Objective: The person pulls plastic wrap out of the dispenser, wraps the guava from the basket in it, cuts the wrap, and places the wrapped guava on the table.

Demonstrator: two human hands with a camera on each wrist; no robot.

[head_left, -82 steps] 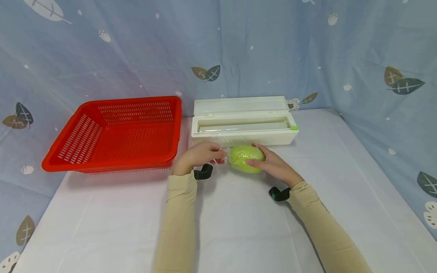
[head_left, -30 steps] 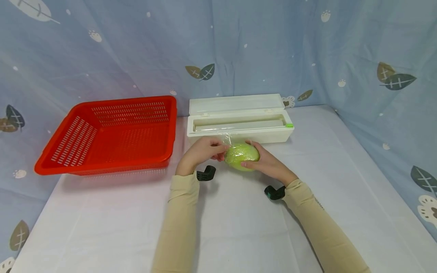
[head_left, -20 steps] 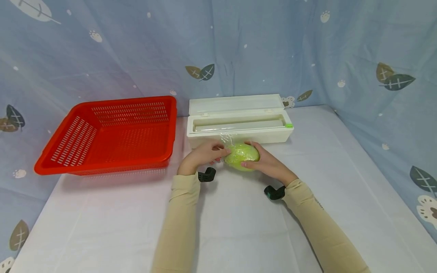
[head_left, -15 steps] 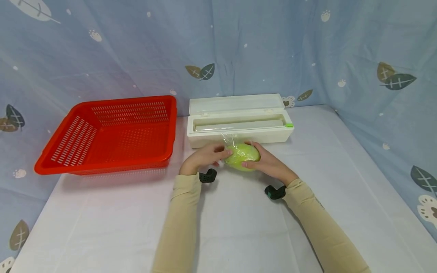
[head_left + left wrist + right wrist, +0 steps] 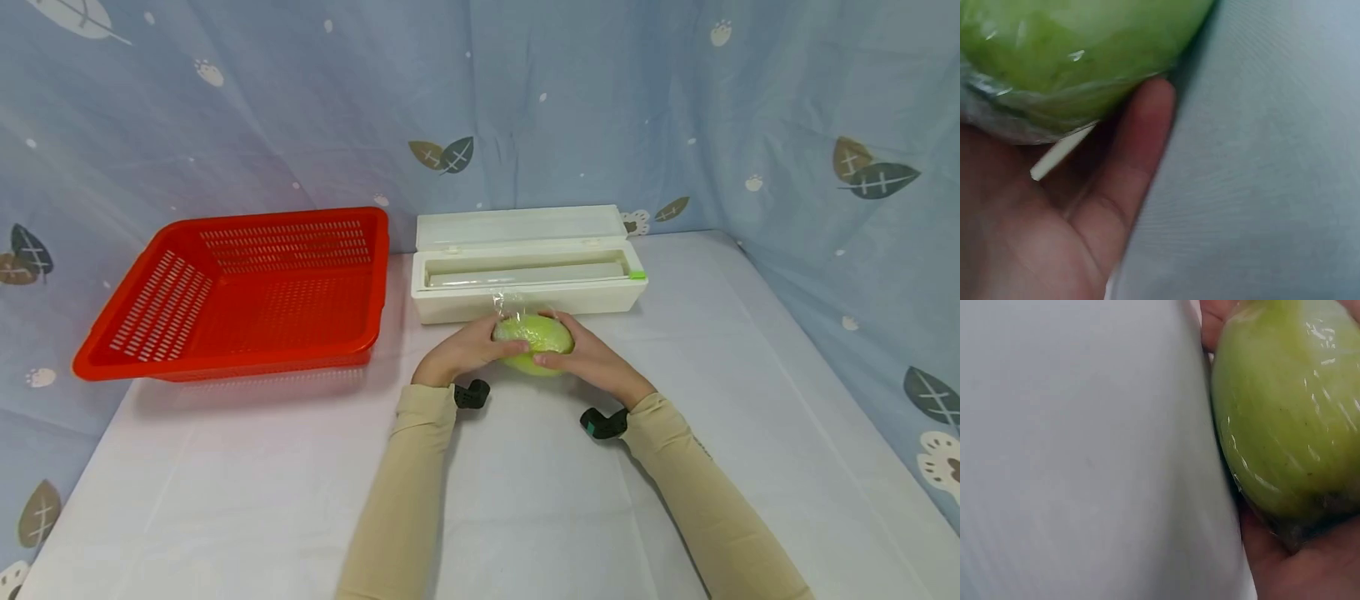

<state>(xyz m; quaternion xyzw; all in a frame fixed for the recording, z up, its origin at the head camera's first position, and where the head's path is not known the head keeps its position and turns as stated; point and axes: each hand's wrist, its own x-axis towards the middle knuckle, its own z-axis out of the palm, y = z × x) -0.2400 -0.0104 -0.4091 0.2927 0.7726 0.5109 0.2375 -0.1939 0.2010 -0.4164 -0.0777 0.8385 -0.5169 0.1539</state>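
Note:
A smooth yellow-green oval melon (image 5: 542, 333) lies on the white cloth in the middle of the head view, with clear cling film (image 5: 1314, 394) tight around it. My left hand (image 5: 467, 347) grips its left end, thumb toward the near side. At the other end my right hand (image 5: 597, 363) holds it, so both thumbs nearly meet in front. A loose flap of cling film (image 5: 507, 302) sticks up behind the melon's left end. In the left wrist view, gathered film (image 5: 1019, 128) shows against the palm. The far fingers of both hands are mostly hidden behind the melon.
Just behind the melon stands a long white cling film dispenser box (image 5: 525, 300), its lid (image 5: 519, 227) raised and a roll (image 5: 528, 275) inside. A red plastic basket (image 5: 225, 367) stands to the left. A blue patterned curtain (image 5: 585, 108) hangs behind the table (image 5: 540, 500).
My left hand has moved right, from pinching film beside the melon to gripping the melon's left end. The right hand keeps its hold. The loose film now stands up behind the melon.

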